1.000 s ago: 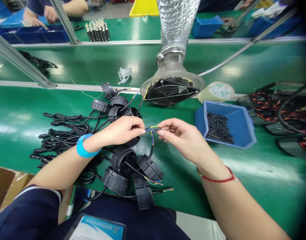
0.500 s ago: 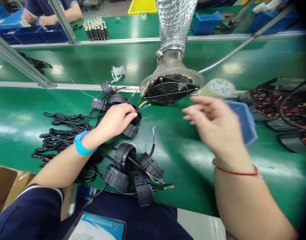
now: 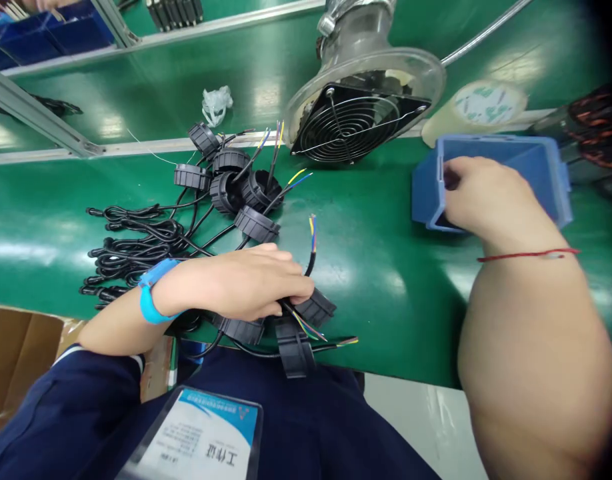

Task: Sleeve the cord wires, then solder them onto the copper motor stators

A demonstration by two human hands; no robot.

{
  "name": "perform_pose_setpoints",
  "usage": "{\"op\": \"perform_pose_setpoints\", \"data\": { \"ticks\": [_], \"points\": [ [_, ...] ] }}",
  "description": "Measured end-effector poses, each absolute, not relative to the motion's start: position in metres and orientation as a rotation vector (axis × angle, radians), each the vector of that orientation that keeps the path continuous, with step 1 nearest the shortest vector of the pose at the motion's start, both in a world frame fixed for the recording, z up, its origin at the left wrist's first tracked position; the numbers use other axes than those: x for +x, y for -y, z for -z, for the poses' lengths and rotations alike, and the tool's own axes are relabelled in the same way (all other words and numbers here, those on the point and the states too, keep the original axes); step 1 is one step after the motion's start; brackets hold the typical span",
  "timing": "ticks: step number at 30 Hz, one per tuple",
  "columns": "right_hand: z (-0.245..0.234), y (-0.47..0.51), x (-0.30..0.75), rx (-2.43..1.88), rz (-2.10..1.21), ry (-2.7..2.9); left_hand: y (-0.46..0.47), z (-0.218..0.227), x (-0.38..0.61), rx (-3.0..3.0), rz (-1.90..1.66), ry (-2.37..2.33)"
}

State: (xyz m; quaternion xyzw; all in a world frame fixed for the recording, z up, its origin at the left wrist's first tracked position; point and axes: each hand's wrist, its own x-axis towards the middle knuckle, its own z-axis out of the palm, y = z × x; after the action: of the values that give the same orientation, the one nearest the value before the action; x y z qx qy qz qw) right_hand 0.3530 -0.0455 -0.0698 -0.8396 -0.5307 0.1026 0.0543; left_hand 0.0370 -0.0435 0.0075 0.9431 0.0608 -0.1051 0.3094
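Observation:
My left hand point(image 3: 246, 283) lies over a cluster of black round connectors point(image 3: 291, 333) at the table's front edge, fingers pressed together and curled around one of them. A cable with blue, yellow and red wire ends point(image 3: 312, 230) rises just past its fingertips. My right hand point(image 3: 486, 200) reaches into the blue bin point(image 3: 536, 160) at the right, and its fingertips are hidden inside. A second group of black connectors point(image 3: 236, 187) with coloured wire ends lies farther back.
A fume-extraction fan point(image 3: 356, 120) stands at the back centre, with a tape roll point(image 3: 481, 107) to its right. Coiled black cables point(image 3: 131, 247) lie at the left, beside a crumpled plastic scrap point(image 3: 216, 103). Copper-wound coils point(image 3: 596, 120) sit at the far right. A cardboard box point(image 3: 11, 347) is below the table.
Both hands let go of the coloured wire ends. My left hand dropped onto the near connectors. My right hand swung right into the blue bin. The view tilted down.

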Motion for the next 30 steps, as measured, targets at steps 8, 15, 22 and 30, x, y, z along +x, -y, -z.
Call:
{"op": "perform_pose_setpoints", "data": {
  "ticks": [8,15,22,30],
  "points": [
    [0.073,0.048,0.361,-2.424,-0.303,1.453,0.009,0.011,0.041,2.212,-0.297,-0.796],
    [0.058,0.053,0.36,-1.958,-0.407,1.076,0.024,0.017,0.05,1.828,-0.4,-0.816],
    [0.034,0.072,0.281,-1.273,-1.139,1.06,0.027,0.008,0.057,1.474,-0.419,-0.851],
    [0.034,0.088,0.245,-1.376,-0.691,1.611,0.026,0.01,0.056,1.375,-0.461,-0.822]
  ]
}}
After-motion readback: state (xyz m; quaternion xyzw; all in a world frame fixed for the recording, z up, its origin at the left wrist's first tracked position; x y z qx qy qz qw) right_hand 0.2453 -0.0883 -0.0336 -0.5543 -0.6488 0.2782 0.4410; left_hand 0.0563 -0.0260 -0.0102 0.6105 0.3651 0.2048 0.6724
